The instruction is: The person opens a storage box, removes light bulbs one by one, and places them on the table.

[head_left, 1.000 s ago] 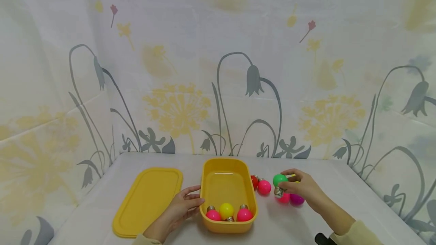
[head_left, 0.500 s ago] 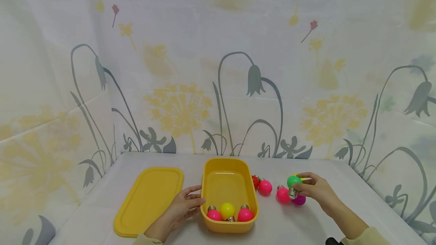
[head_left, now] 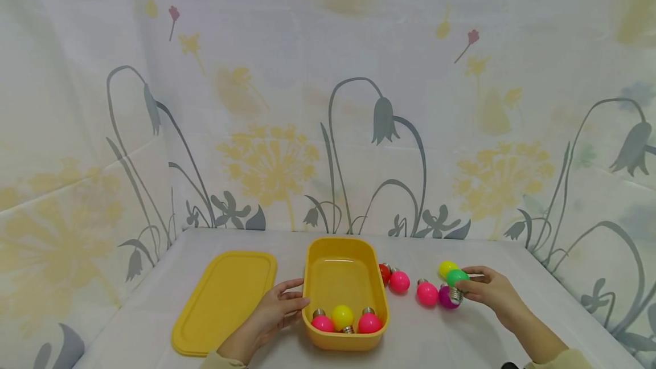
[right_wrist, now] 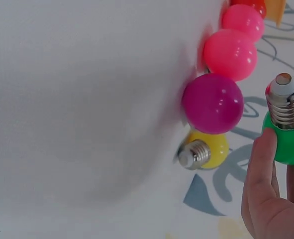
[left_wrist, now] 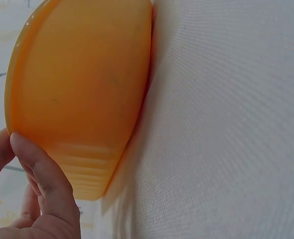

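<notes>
My right hand (head_left: 494, 292) pinches a green light bulb (head_left: 458, 279) by its globe, screw base pointing down toward me. In the right wrist view, the green bulb (right_wrist: 287, 142) is between thumb and fingers, above the table. Close by lie a yellow bulb (head_left: 447, 268), a purple bulb (head_left: 447, 297) and a pink bulb (head_left: 427, 295). With my left hand (head_left: 277, 309) I hold the left rim of a yellow plastic box (head_left: 306, 278), thumb and fingertips right at the edge. Inside its near end sit a yellow bulb (head_left: 342, 316) and two pink bulbs (head_left: 369, 323).
A flat yellow lid (head_left: 225, 300) lies left of the box. Just right of the box are a red bulb (head_left: 384, 274) and another pink bulb (head_left: 400, 282). Behind the white-covered table (head_left: 410, 340) hangs a flower-printed curtain (head_left: 287, 101).
My right hand has carried the green bulb to the right, and now it is beside the yellow and purple bulbs. The left hand and the box have stayed in place.
</notes>
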The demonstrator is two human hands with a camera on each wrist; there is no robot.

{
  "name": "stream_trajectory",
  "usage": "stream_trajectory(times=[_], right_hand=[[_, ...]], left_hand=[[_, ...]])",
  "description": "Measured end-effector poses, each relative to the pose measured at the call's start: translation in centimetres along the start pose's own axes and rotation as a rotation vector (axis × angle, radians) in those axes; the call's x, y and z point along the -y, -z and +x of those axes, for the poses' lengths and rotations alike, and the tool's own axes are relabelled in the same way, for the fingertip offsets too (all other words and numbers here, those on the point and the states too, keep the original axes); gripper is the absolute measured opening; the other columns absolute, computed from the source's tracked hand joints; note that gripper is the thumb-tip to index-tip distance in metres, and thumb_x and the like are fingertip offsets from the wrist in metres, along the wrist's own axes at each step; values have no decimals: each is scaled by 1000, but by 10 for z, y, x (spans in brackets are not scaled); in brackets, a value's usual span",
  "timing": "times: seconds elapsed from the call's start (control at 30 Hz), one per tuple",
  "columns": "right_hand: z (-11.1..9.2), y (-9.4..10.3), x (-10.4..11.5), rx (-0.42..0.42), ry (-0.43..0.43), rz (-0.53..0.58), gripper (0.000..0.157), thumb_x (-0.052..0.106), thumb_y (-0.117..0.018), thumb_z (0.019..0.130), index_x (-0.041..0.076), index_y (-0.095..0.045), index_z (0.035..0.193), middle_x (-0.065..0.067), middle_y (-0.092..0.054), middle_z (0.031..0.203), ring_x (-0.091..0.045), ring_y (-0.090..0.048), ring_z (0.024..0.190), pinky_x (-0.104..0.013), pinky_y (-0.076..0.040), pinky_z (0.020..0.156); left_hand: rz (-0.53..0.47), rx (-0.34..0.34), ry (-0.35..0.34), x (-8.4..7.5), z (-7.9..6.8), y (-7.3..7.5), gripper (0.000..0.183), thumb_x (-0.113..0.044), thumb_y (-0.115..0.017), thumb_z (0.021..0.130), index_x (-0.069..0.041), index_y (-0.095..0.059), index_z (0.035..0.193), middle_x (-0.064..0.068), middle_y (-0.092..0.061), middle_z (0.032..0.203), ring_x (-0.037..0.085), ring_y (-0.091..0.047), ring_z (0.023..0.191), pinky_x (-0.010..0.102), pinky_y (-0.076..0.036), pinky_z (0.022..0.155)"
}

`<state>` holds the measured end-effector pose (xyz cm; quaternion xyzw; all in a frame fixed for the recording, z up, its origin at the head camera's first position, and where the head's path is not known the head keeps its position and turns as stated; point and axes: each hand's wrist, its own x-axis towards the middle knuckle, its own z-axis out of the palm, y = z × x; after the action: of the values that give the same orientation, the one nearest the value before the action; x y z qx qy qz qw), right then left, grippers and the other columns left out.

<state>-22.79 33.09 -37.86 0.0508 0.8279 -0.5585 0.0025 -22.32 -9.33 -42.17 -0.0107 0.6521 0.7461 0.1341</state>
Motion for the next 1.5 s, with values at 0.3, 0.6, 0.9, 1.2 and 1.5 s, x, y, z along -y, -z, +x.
stream_trajectory(times=[0.3, 0.6, 0.9, 1.2, 1.5], right_hand=[[1, 14, -12, -8, -27, 42, 62, 12, -68, 84, -18, -35, 128, -15, -59, 102, -16, -63, 82, -34, -53, 75], [12, 24, -28, 13, -82, 75, 65, 10, -68, 84, -20, -31, 130, -5, -61, 93, -16, -63, 80, -34, -53, 75], [19, 23, -38, 30, -133, 99, 67, 7, -68, 83, -20, -28, 130, -4, -63, 87, -17, -63, 78, -34, -54, 74], [20, 19, -40, 55, -180, 31, 67, 13, -69, 83, -16, -32, 132, -4, -62, 90, -18, -60, 79, -34, -52, 75], [21, 20, -42, 53, -159, -1, 69, 13, -68, 83, -15, -30, 134, -4, -63, 90, -17, -61, 79, -33, -53, 74]], left_hand=[[6, -14, 12, 0, 0, -1, 59, -9, -70, 84, 4, -41, 134, 11, -56, 99, 16, -58, 72, 27, -53, 69], [-3, 1, -4, 0, 0, 0, 59, -8, -69, 84, 4, -40, 134, 10, -56, 98, 15, -58, 72, 26, -53, 69], [-9, 8, -8, 0, 0, 1, 58, -7, -68, 85, 4, -40, 134, 11, -56, 98, 15, -58, 73, 26, -53, 69], [6, -18, 6, 2, 2, 0, 59, -9, -70, 83, 3, -42, 134, 11, -57, 99, 15, -59, 72, 26, -53, 69], [10, -15, 4, 2, 2, 0, 58, -9, -70, 84, 3, -42, 133, 11, -57, 99, 16, -59, 73, 27, -53, 69]])
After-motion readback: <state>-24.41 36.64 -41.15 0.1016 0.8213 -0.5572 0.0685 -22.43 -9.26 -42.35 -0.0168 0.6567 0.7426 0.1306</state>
